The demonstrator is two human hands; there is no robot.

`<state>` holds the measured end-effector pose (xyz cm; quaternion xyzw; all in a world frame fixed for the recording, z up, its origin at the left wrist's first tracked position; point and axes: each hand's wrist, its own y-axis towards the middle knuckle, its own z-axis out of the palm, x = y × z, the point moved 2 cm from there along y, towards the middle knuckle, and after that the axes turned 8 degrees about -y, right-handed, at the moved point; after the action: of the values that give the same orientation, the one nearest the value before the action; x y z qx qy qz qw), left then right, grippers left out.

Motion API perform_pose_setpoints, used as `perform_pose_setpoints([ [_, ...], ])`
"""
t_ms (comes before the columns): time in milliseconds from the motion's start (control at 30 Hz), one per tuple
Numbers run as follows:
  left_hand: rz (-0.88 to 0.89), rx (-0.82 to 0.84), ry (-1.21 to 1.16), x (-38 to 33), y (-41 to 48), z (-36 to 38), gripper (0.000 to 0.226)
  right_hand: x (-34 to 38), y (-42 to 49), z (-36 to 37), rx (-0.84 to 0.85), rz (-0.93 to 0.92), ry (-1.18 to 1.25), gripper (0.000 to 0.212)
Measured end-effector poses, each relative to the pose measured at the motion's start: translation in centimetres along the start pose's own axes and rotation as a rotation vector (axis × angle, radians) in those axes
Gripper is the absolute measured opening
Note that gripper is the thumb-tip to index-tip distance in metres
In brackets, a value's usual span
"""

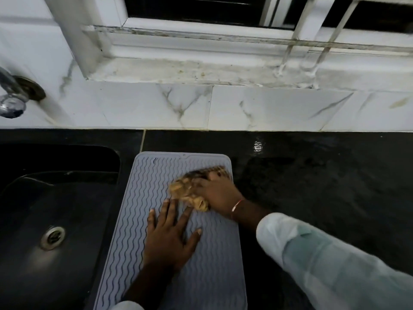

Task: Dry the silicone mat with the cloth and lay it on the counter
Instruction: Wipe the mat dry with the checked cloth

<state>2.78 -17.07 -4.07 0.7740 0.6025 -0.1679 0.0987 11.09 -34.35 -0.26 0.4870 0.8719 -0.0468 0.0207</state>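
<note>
Fingers of the left hand are lying spread and unclenched, pressing flat on the middle of the mat. The right hand is angling in from the right, its fingers curling round the bunched cloth near the mat's far right corner. The grey ridged mat is lying flat on the black counter, its left edge just beside the sink. Marble tiles and a stained windowsill are standing behind.
</note>
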Motion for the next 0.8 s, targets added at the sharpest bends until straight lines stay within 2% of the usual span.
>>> perform_pose_setpoints([
  [67,0.001,-0.002,-0.010,0.2,0.0,0.3,0.072,-4.1,0.7,-0.8,0.015,0.171,-0.028,0.035],
  [100,0.007,0.005,0.000,0.2,0.0,0.3,0.072,-5.5,1.5,-1.4,0.076,0.253,-0.042,0.034],
  [133,0.008,0.011,0.014,0.1,0.1,0.3,0.073,-6.4,2.3,-2.2,0.123,0.308,-0.034,0.033],
  [200,-0.015,-0.005,0.025,-0.5,0.8,-0.1,0.074,-6.0,3.2,-3.6,0.089,0.343,0.090,0.032],
  [267,-0.034,-0.022,0.015,-1.4,1.8,-0.4,0.075,-4.6,2.0,-3.8,-0.035,0.310,0.223,0.033],
  [333,-0.024,-0.018,-0.021,-2.0,2.4,0.2,0.077,-2.6,-0.5,-2.6,-0.073,0.192,0.245,0.040],
  [400,-0.017,-0.024,-0.044,-2.0,2.6,0.9,0.081,-1.1,-2.4,-0.6,0.000,0.045,0.081,0.040],
  [467,-0.023,-0.035,-0.032,-1.7,2.6,1.4,0.081,-2.6,-2.0,0.7,0.047,0.053,-0.038,0.040],
  [567,-0.009,-0.045,-0.037,-1.6,2.6,1.3,0.080,-5.7,1.8,0.1,0.033,0.285,-0.015,0.038],
  [633,0.002,-0.030,-0.044,-1.6,2.6,1.2,0.080,-6.7,3.8,-1.0,-0.001,0.405,0.227,0.032],
  [700,0.000,-0.035,-0.045,-1.5,2.5,1.1,0.080,-7.9,3.2,-2.1,-0.138,0.543,0.650,0.023],
  [733,-0.002,-0.036,-0.046,-1.6,2.5,1.0,0.080,-9.1,1.8,-2.6,-0.236,0.632,0.782,0.021],
  [800,-0.013,-0.028,-0.055,-1.6,2.5,1.1,0.080,-13.0,-1.6,-3.2,-0.341,0.876,0.785,0.021],
])
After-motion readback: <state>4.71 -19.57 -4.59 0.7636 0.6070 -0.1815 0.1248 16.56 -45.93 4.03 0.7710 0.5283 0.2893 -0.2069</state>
